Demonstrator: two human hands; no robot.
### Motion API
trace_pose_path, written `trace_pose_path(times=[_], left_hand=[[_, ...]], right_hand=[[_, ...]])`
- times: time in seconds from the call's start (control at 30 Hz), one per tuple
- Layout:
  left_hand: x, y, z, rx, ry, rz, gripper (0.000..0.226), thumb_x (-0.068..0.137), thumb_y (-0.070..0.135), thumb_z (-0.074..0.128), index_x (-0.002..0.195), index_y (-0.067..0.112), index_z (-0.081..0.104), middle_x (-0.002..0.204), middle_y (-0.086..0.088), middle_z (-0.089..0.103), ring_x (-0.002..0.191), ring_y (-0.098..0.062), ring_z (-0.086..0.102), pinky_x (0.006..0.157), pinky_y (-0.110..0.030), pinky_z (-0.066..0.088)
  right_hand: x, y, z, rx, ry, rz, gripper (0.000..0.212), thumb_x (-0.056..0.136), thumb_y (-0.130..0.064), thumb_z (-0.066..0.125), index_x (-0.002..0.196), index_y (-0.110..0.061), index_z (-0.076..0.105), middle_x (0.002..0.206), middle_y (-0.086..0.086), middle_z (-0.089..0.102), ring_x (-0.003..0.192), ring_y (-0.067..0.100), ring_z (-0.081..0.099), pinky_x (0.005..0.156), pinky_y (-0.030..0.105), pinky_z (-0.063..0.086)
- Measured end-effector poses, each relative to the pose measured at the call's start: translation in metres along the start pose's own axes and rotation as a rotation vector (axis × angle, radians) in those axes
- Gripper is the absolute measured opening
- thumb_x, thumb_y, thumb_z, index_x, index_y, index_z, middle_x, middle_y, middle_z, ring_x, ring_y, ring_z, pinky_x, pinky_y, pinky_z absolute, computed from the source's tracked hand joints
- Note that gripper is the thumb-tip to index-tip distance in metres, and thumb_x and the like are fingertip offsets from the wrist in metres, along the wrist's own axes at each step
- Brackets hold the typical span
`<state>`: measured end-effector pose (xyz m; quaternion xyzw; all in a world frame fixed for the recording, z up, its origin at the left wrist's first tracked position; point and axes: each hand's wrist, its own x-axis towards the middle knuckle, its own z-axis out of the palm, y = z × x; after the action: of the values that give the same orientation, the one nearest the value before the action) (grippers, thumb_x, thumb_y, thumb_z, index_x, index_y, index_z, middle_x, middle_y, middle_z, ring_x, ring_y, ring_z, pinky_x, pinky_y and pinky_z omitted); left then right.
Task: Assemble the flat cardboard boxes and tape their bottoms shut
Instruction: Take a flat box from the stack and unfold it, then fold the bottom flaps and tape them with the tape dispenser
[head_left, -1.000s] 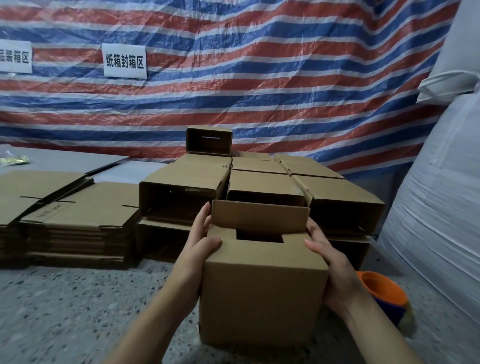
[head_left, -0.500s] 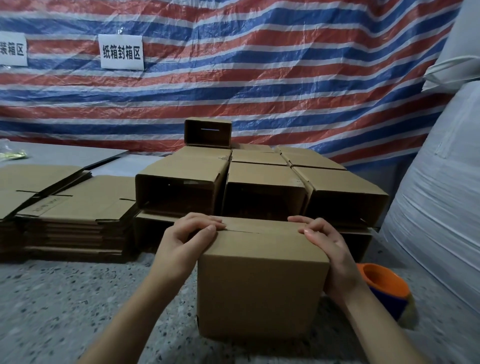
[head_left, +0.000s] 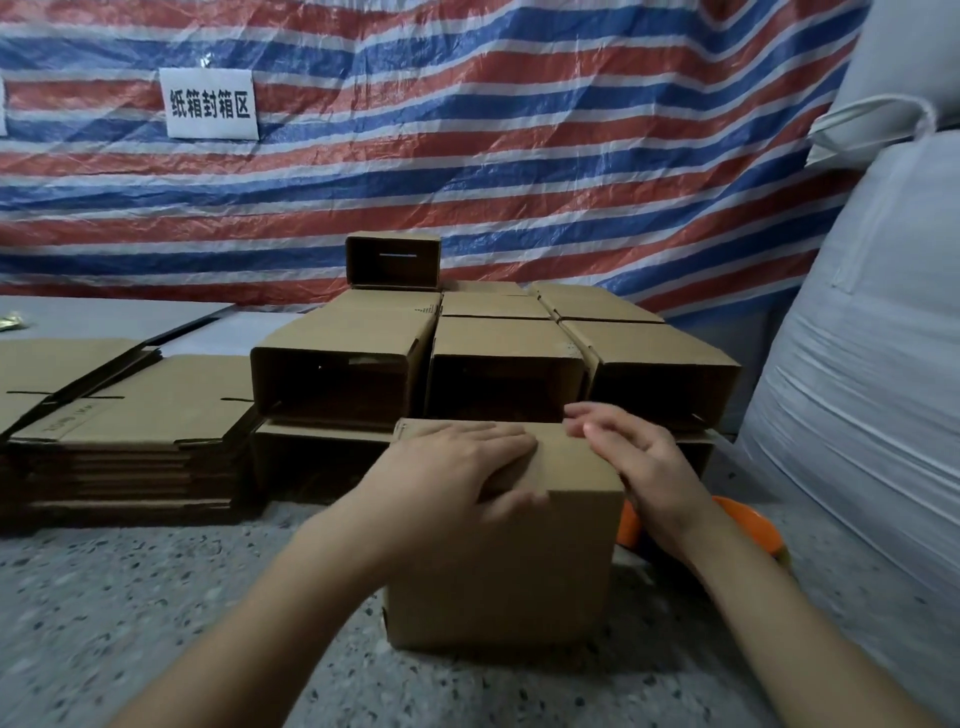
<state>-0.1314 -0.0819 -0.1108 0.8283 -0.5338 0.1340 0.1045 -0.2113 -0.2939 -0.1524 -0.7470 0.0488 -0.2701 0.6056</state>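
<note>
- Head view: the brown cardboard box stands on the speckled floor, before the stacked assembled boxes.
- 1 second ago a flap stood up; now it lies folded flat.
- Left hand presses it, fingers flat — right hand lifts off, relaxed, holding nothing.
- Taping likely comes next — no tape visible.

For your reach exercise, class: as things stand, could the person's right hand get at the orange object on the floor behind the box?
Probably yes. The right hand hovers open at the box's right edge, holding nothing, and the orange object lies just below and beside that wrist. Only its rim shows past the forearm and box; nothing seems to block it.
</note>
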Motion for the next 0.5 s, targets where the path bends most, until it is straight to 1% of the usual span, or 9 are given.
trace_pose_path(times=[0.07, 0.1, 0.13, 0.2, 0.23, 0.3, 0.37, 0.43, 0.5], left_hand=[[0.001, -0.004, 0.001, -0.043, 0.005, 0.010, 0.067, 0.089, 0.071, 0.034, 0.149, 0.040, 0.031, 0.154, 0.021, 0.033, 0.141, 0.002, 0.026, 0.105, -0.018, 0.012], [0.001, -0.005, 0.001, -0.050, 0.009, 0.018, 0.067, 0.089, 0.071, 0.034, 0.149, 0.041, 0.032, 0.154, 0.022, 0.033, 0.140, 0.003, 0.027, 0.104, -0.017, 0.013], [0.002, -0.005, 0.002, -0.048, 0.009, 0.022, 0.068, 0.088, 0.072, 0.033, 0.149, 0.042, 0.032, 0.153, 0.023, 0.033, 0.140, 0.004, 0.027, 0.104, -0.017, 0.013], [0.002, -0.005, 0.003, -0.046, 0.010, 0.019, 0.069, 0.087, 0.074, 0.032, 0.148, 0.043, 0.033, 0.153, 0.024, 0.033, 0.140, 0.005, 0.027, 0.103, -0.015, 0.013], [0.001, -0.004, 0.003, -0.046, 0.009, 0.016, 0.071, 0.085, 0.075, 0.029, 0.148, 0.043, 0.033, 0.152, 0.025, 0.033, 0.140, 0.005, 0.027, 0.103, -0.015, 0.013], [0.001, -0.003, 0.001, -0.042, -0.001, 0.009, 0.080, 0.077, 0.080, 0.019, 0.148, 0.045, 0.032, 0.152, 0.027, 0.032, 0.139, 0.006, 0.026, 0.102, -0.014, 0.013], [0.001, -0.003, 0.001, -0.044, -0.001, 0.006, 0.086, 0.072, 0.082, 0.013, 0.148, 0.046, 0.031, 0.152, 0.028, 0.031, 0.139, 0.006, 0.026, 0.101, -0.014, 0.014], [0.001, -0.002, 0.001, -0.045, 0.000, 0.003, 0.087, 0.072, 0.082, 0.012, 0.148, 0.046, 0.031, 0.152, 0.028, 0.031, 0.139, 0.006, 0.026, 0.100, -0.015, 0.016], [0.000, -0.002, 0.001, -0.040, -0.003, 0.000, 0.086, 0.072, 0.082, 0.011, 0.148, 0.046, 0.031, 0.152, 0.028, 0.031, 0.139, 0.006, 0.027, 0.102, -0.016, 0.019]], right_hand=[[0.003, -0.003, -0.016, -0.226, 0.127, -0.010, 0.020, 0.104, -0.036, 0.046, 0.104, -0.034, 0.066, 0.108, -0.008, 0.068, 0.104, 0.010, 0.065, 0.087, 0.031, 0.051], [0.004, -0.003, -0.027, -0.427, 0.198, 0.003, 0.021, 0.104, -0.044, 0.044, 0.101, -0.034, 0.062, 0.100, -0.007, 0.066, 0.097, 0.012, 0.065, 0.081, 0.033, 0.051], [0.005, -0.001, -0.041, -0.686, 0.237, 0.043, 0.026, 0.102, -0.052, 0.043, 0.097, -0.031, 0.058, 0.092, -0.006, 0.064, 0.089, 0.013, 0.063, 0.074, 0.035, 0.051], [0.002, 0.009, -0.064, -1.171, 0.222, 0.202, 0.044, 0.096, -0.066, 0.040, 0.087, -0.024, 0.053, 0.080, -0.003, 0.058, 0.074, 0.016, 0.059, 0.062, 0.035, 0.048], [-0.002, 0.017, -0.071, -1.319, 0.193, 0.287, 0.054, 0.093, -0.072, 0.037, 0.083, -0.021, 0.052, 0.075, -0.002, 0.056, 0.069, 0.016, 0.058, 0.057, 0.033, 0.046], [-0.009, 0.034, -0.079, -1.444, 0.142, 0.435, 0.067, 0.087, -0.083, 0.031, 0.080, -0.020, 0.053, 0.072, -0.001, 0.057, 0.064, 0.015, 0.057, 0.053, 0.031, 0.043], [-0.016, 0.048, -0.082, -1.498, 0.085, 0.501, 0.071, 0.082, -0.089, 0.030, 0.078, -0.022, 0.053, 0.074, -0.003, 0.058, 0.067, 0.015, 0.059, 0.055, 0.031, 0.044], [-0.020, 0.059, -0.082, -1.509, 0.035, 0.497, 0.068, 0.082, -0.088, 0.036, 0.079, -0.023, 0.056, 0.074, -0.003, 0.057, 0.071, 0.016, 0.060, 0.062, 0.032, 0.048], [-0.024, 0.067, -0.080, -1.471, 0.029, 0.434, 0.061, 0.084, -0.083, 0.043, 0.078, -0.023, 0.057, 0.073, -0.003, 0.059, 0.068, 0.014, 0.059, 0.062, 0.032, 0.050]])
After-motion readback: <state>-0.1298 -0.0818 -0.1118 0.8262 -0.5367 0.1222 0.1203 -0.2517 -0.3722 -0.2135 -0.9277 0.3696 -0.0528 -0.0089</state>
